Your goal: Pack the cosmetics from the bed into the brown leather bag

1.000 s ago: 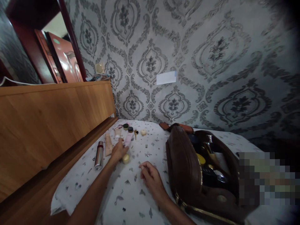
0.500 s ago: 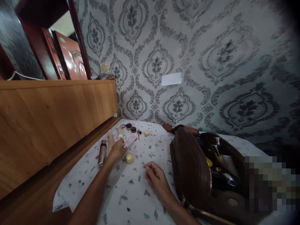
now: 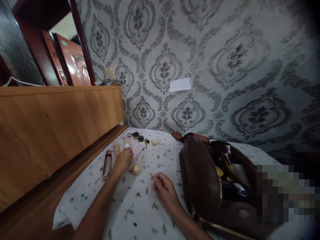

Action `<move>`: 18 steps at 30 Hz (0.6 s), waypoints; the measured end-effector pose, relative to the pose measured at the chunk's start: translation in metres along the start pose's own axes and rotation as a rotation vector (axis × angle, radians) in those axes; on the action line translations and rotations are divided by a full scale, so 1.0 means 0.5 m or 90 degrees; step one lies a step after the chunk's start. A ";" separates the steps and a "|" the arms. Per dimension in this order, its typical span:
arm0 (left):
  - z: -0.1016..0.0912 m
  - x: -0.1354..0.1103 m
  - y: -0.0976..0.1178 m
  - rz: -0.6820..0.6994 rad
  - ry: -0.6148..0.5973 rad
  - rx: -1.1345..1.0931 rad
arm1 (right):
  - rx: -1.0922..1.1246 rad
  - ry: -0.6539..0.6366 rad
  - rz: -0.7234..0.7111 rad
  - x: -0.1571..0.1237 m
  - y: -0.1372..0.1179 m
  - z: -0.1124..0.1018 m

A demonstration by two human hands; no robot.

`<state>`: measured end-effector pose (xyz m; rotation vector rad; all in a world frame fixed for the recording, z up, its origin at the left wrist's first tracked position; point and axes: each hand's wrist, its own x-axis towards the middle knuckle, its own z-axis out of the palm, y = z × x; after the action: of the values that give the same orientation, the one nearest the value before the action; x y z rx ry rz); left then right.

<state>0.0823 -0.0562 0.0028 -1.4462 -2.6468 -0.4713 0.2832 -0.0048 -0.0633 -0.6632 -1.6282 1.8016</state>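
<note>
My left hand [image 3: 123,160] reaches forward over the white patterned sheet [image 3: 140,206]. Its fingers are closed on the near end of a pink tube [image 3: 138,151]. A round cream jar [image 3: 136,169] lies just right of the hand. A silver and red bottle [image 3: 107,163] and a beige tube [image 3: 116,148] lie just to its left. My right hand [image 3: 163,190] rests on the sheet with its fingers curled in, and nothing shows in them. It lies close to the left side of an open brown bag [image 3: 200,176].
Beyond the tube lie two small dark jars [image 3: 138,136], a gold item [image 3: 146,142] and a small pale disc [image 3: 155,141]. Bottles [image 3: 226,181] fill the bag. A wooden headboard [image 3: 50,126] runs along the left. A patterned wall stands behind.
My left hand has closed on the pink tube and turned it from lying straight to lying at an angle. My right hand has barely moved.
</note>
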 end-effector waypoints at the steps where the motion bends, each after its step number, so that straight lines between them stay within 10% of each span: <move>1: 0.002 0.000 0.005 0.013 0.003 -0.001 | 0.002 -0.001 -0.002 0.001 0.001 0.000; 12: 0.036 0.013 0.023 0.097 0.023 -0.037 | -0.012 -0.006 -0.052 -0.001 -0.003 0.000; 18: 0.038 0.119 0.040 0.154 0.010 -0.066 | -0.010 0.001 -0.057 0.001 -0.003 0.002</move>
<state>0.0675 0.0076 0.0027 -1.7554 -2.4239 -0.5979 0.2820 -0.0051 -0.0618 -0.5894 -1.6454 1.7261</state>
